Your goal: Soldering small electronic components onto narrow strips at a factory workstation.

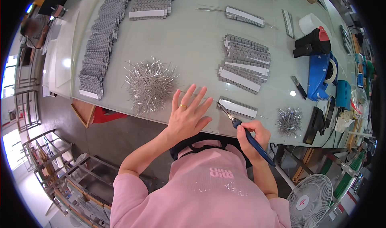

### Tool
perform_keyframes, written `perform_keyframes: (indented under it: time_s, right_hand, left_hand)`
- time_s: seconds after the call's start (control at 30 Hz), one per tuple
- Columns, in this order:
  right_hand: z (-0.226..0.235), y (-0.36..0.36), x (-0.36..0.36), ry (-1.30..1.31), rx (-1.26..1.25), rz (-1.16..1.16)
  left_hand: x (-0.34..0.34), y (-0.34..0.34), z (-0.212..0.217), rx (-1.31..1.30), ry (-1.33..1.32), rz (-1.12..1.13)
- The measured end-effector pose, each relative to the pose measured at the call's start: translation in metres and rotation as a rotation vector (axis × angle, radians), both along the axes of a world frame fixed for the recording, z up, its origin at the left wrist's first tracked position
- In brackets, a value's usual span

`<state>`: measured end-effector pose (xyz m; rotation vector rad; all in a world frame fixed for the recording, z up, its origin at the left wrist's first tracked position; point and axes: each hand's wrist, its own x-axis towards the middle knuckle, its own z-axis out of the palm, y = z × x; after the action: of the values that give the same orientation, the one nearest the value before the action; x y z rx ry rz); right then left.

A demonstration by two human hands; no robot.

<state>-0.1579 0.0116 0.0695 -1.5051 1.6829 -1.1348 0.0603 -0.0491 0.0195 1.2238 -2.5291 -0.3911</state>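
Note:
My right hand [255, 138] is wrapped round the blue handle of a soldering iron [254, 141]. The iron's metal tip touches or nearly touches the left end of a grey segmented strip [238, 107] with a white band along its middle. Just left of that strip, my left hand [187, 112] lies over the table with its fingers spread. Thin wires pass by its fingertips toward the strip; whether the fingers press on them I cannot tell. A large heap of short silvery wire pieces [149, 87] lies left of this hand.
Stacked grey strips [243, 65] lie beyond the work, and long rows of them [100, 47] run along the left. A small wire heap [289, 121], a blue tape dispenser [321, 77], a cutter knife [298, 87] and a black container [313, 43] stand right. A fan [309, 198] is below.

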Motion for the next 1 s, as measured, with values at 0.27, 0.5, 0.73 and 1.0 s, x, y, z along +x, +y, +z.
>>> perform_keyframes:
  time_s: [0.27, 0.5, 0.73, 1.0]
  right_hand:
    - [-0.004, -0.002, 0.003, 0.012, -0.023, 0.009]
    - [-0.003, -0.004, 0.004, 0.023, -0.003, 0.033]
    - [-0.005, -0.005, 0.001, 0.036, 0.009, 0.085]
    - [-0.015, 0.000, -0.005, -0.063, 0.026, 0.070]
  left_hand:
    - [0.000, -0.001, 0.001, -0.007, -0.001, -0.011]
    - [0.000, -0.001, 0.000, -0.001, 0.003, -0.007]
    - [-0.001, -0.004, 0.009, 0.091, 0.085, 0.084]
    - [0.020, 0.008, 0.027, -0.149, 0.051, 0.262]
